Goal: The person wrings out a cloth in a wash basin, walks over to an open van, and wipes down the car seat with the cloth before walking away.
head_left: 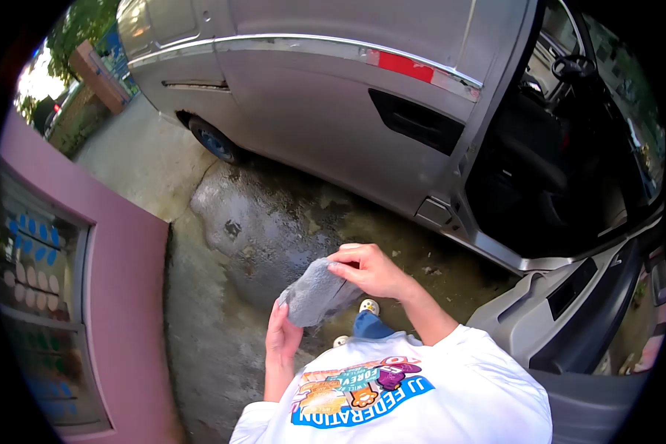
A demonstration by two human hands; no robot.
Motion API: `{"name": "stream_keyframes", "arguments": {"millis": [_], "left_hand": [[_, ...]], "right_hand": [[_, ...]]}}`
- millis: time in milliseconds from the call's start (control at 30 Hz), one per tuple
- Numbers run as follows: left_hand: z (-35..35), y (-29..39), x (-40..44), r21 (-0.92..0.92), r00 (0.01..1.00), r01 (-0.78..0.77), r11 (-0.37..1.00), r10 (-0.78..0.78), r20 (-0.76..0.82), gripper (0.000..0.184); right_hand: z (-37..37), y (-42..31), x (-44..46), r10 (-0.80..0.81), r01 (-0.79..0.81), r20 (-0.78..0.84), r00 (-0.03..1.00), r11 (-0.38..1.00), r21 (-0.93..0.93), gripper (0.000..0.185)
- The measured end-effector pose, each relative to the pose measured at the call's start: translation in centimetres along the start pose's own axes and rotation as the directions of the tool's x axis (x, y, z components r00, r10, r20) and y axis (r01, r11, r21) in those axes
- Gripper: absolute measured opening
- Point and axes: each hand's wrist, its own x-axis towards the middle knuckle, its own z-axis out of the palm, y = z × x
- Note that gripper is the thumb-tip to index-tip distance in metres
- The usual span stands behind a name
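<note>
A grey fluffy cloth (314, 291), folded into a thick pad, is stretched between my two hands in front of my chest. My left hand (283, 331) grips its lower left end, thumb on top. At the upper right end, my right hand (368, 268) pinches the cloth between thumb and curled fingers. Below it I see wet concrete ground (263, 229) and part of my blue trousers and light shoes.
A silver van (303, 96) stands ahead, its front door (570, 296) swung open on my right, showing the dark seat and steering wheel (572, 68). A pink wall (122, 296) with a window rises on my left. A rear wheel (213, 139) rests on the concrete.
</note>
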Motion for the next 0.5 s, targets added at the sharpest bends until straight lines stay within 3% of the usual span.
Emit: {"name": "stream_keyframes", "arguments": {"millis": [33, 67, 100, 167, 233, 300, 433, 500], "left_hand": [[1.3, -0.4, 1.4, 0.094, 0.996, -0.082, 0.992, 0.084, -0.021, 0.046], [3.1, -0.6, 2.6, 0.143, 0.991, -0.105, 0.984, 0.117, -0.072, 0.037], [4.3, -1.0, 4.2, 0.162, 0.992, -0.098, 0.982, 0.11, -0.067, 0.037], [6.1, -1.8, 7.0, 0.288, 0.989, -0.135, 0.948, 0.147, -0.02, 0.036], [10.2, -2.1, 9.3, 0.273, 0.992, -0.121, 0.955, 0.122, 0.012, 0.043], [13.2, -2.7, 11.7, 0.316, 0.997, -0.074, 0.946, 0.066, 0.036, 0.045], [18.8, -5.7, 16.3, 0.287, 0.983, 0.076, 0.955, -0.12, 0.139, 0.047], [21.2, -7.6, 19.0, 0.333, 0.938, 0.176, 0.926, -0.261, 0.227, 0.05]], "right_hand": [[-2.2, 0.7, 0.2, -0.058, 0.038, -0.046, 0.997, 0.935, -0.354, 0.021], [-4.3, 1.9, 0.3, -0.083, 0.016, -0.108, 0.991, 0.86, -0.51, 0.022], [-6.6, 2.3, 0.2, -0.003, -0.065, -0.123, 0.992, 0.836, -0.545, 0.023], [-10.9, 3.2, -0.4, 0.057, -0.096, -0.104, 0.993, 0.899, -0.428, 0.021], [-14.3, 3.6, -1.5, 0.084, -0.117, -0.126, 0.988, 0.951, -0.286, 0.018], [-16.6, 3.8, -2.7, 0.119, -0.148, -0.238, 0.964, 0.983, -0.106, 0.015], [-21.2, 3.9, -5.9, 0.121, -0.021, -0.479, 0.869, 0.978, 0.208, 0.013], [-23.3, 2.9, -7.7, 0.091, 0.058, -0.604, 0.792, 0.973, 0.223, 0.012]]}}
